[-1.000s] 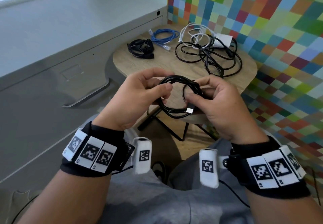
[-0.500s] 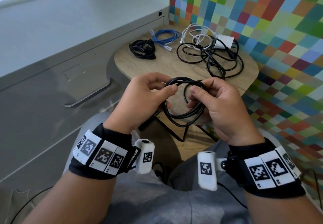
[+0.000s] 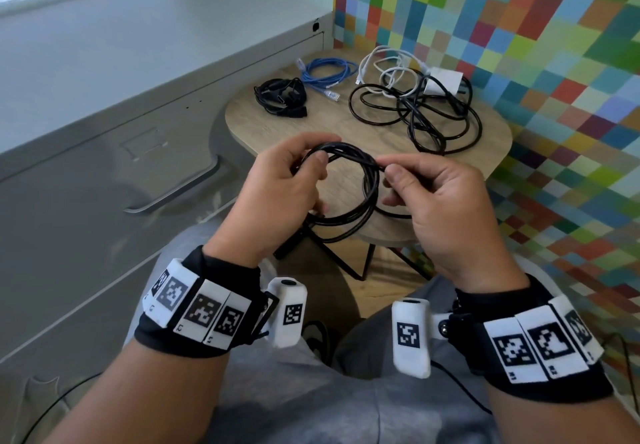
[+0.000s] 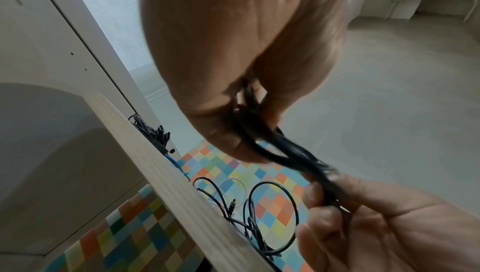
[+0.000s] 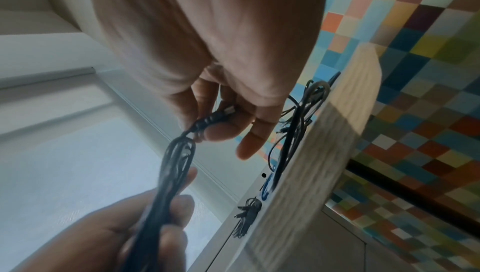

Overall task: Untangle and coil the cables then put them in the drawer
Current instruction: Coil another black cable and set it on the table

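Observation:
Over the near edge of the round wooden table (image 3: 353, 132) I hold a black cable coil (image 3: 360, 198). My left hand (image 3: 298, 180) grips the coil's left side between thumb and fingers. My right hand (image 3: 408, 180) pinches the cable's plug end at the top right of the coil; the plug (image 5: 221, 117) lies between thumb and fingers in the right wrist view. The coil (image 4: 280, 153) runs from one hand to the other in the left wrist view. On the table lie a tangle of black cables (image 3: 426, 114), a white cable with adapter (image 3: 440, 82), a blue cable (image 3: 325, 75) and a small black bundle (image 3: 280, 95).
A grey cabinet with a closed drawer and its handle (image 3: 173, 194) stands to the left of the table. A wall of coloured squares (image 3: 519, 28) rises behind and to the right. My grey-trousered knees (image 3: 311, 391) are below the hands.
My right hand has carried the plug end from the coil's lower front up to its top, wrapping it round the loops. The white plug tip is now hidden in the head view.

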Demonstrator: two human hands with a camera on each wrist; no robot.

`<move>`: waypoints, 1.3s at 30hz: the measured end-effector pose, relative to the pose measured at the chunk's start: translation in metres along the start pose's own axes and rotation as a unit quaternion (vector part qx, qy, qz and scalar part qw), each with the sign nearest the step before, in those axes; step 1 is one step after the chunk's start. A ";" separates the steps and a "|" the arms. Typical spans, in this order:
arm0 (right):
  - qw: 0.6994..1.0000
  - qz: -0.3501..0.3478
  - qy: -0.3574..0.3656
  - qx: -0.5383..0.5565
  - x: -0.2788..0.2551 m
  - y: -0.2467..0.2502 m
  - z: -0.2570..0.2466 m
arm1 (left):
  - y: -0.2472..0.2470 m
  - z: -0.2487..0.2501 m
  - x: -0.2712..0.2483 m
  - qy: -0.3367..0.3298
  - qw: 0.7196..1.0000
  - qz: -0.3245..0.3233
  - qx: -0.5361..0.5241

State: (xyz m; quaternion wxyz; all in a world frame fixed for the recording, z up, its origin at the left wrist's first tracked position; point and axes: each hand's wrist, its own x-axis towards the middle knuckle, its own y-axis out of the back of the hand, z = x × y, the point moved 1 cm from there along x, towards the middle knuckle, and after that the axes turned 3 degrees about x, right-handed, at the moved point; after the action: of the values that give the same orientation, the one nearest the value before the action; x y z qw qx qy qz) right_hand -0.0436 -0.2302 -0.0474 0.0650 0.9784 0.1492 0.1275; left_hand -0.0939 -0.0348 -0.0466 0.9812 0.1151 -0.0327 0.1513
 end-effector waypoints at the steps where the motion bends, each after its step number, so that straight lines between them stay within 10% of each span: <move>1: 1.000 -0.002 0.013 -0.023 0.000 0.002 -0.002 | 0.002 0.000 0.000 -0.003 1.000 -0.008 0.014; 7: 0.994 -0.020 0.047 -0.101 -0.002 0.013 -0.012 | 0.025 0.006 0.002 -0.033 0.995 0.000 0.089; 16: 0.983 0.018 0.063 -0.173 0.004 0.011 -0.005 | 0.022 0.005 0.009 -0.004 0.987 0.080 -0.140; 27: 0.960 -0.040 -0.095 0.260 -0.006 -0.032 -0.005 | -0.019 0.007 0.001 -0.034 0.980 0.084 -0.177; 39: 0.927 0.017 -0.194 0.320 -0.004 -0.039 0.004 | -0.029 0.000 0.002 -0.079 0.989 0.116 -0.056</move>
State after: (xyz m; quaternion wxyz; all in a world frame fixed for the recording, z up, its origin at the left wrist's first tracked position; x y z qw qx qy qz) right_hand -0.0567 -0.1945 -0.0582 -0.2260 0.9553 0.1497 -0.1180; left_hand -0.0837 -0.0609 -0.0530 0.9564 0.0671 -0.1315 0.2520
